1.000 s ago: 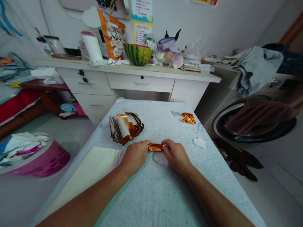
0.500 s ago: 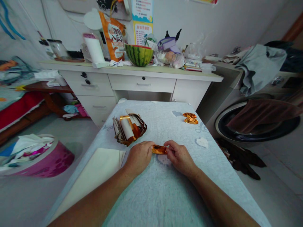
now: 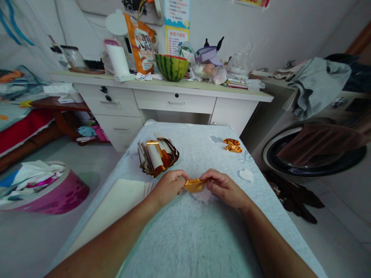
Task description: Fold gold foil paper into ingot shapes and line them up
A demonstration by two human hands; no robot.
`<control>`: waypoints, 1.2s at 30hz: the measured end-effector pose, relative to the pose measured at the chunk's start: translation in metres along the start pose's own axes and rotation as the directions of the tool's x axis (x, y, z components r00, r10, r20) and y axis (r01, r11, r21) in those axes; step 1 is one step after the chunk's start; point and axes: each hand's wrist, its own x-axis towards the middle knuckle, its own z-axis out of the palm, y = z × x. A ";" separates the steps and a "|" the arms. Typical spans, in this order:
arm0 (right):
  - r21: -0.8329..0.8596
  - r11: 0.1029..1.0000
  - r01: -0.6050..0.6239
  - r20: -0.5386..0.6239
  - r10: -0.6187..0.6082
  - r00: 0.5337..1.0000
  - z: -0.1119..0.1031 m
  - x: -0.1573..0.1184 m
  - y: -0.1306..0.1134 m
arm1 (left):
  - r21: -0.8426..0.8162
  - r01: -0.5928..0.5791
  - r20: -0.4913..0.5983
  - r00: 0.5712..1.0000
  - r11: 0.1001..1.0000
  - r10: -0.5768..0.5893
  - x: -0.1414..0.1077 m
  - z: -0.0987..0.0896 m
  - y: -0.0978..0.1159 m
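Between my two hands is a folded piece of gold foil paper [image 3: 194, 185], boat-like in outline, just above or on the tablecloth. My left hand [image 3: 171, 184] pinches its left end. At the opposite end, the thumb and fingers of my right hand [image 3: 222, 187] are closed on the tip. Beyond my left hand stands a basket-like holder [image 3: 150, 170] filled with rolled and folded gold foil sheets [image 3: 156, 157]. Two finished-looking gold paper ingots [image 3: 232, 145] lie together near the table's far right corner. A stack of pale paper [image 3: 116, 204] lies beside and under my left forearm.
A patterned light-blue cloth covers the table [image 3: 185, 247]. Behind it a white desk [image 3: 174, 90] carries a watermelon half [image 3: 171, 68], an orange bag [image 3: 142, 48] and a paper roll [image 3: 118, 58]. A pink bin [image 3: 69, 193] stands left; a washing machine [image 3: 269, 150] stands right.
The gold foil paper has turned in my fingers, showing a broader, paler gold side and pointed ends. My right hand has shifted slightly right; my left hand has moved slightly left.
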 end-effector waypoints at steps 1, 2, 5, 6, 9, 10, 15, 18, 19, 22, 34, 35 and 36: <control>0.063 0.998 -0.024 0.018 0.023 1.000 -0.001 0.000 0.002 | -0.034 0.019 0.021 1.000 0.999 -0.018 0.001 0.000 0.000; 0.131 0.990 -0.057 0.030 0.054 0.998 -0.001 0.001 0.004 | -0.064 0.033 0.040 0.999 0.997 -0.030 0.001 0.000 0.000; 0.311 0.941 -0.134 0.047 0.126 0.991 -0.003 0.001 0.008 | -0.138 0.023 0.054 0.998 0.990 -0.016 0.000 0.001 0.003; 0.359 0.922 -0.143 0.044 0.137 0.990 -0.003 0.001 0.009 | -0.155 0.008 0.039 0.999 0.988 -0.002 -0.001 0.001 0.005; 0.504 0.848 -0.162 0.016 0.179 0.984 -0.003 0.003 0.011 | -0.165 -0.057 -0.018 0.998 0.985 0.055 -0.003 0.000 0.008; 0.552 0.817 -0.169 0.005 0.200 0.980 -0.002 0.003 0.012 | -0.172 -0.082 -0.031 0.997 0.982 0.078 -0.004 0.000 0.009; 0.717 0.669 -0.193 -0.023 0.300 0.954 0.002 0.005 0.015 | -0.310 -0.157 0.013 0.986 0.938 0.169 -0.004 -0.001 0.003; 0.765 0.614 -0.195 -0.012 0.316 0.949 0.004 0.005 0.014 | -0.370 -0.137 0.052 0.985 0.919 0.167 -0.004 0.000 0.000; 0.772 0.604 -0.195 -0.005 0.313 0.950 0.004 0.004 0.013 | -0.385 -0.126 0.057 0.985 0.914 0.160 -0.003 0.001 0.000; 0.782 0.594 -0.188 0.006 0.295 0.955 0.005 0.004 0.013 | -0.414 -0.101 0.050 0.990 0.904 0.134 -0.003 0.002 0.000; 0.855 0.483 -0.188 0.080 0.235 0.969 0.009 0.003 0.024 | -0.458 -0.041 0.027 0.998 0.888 0.060 -0.003 0.004 -0.005; 0.861 0.476 -0.180 0.073 0.234 0.969 0.009 0.004 0.024 | -0.483 -0.031 0.033 0.998 0.875 0.054 -0.004 0.005 -0.005; 0.864 0.473 -0.174 0.068 0.234 0.970 0.009 0.004 0.024 | -0.509 -0.020 0.040 0.998 0.860 0.047 -0.004 0.006 -0.004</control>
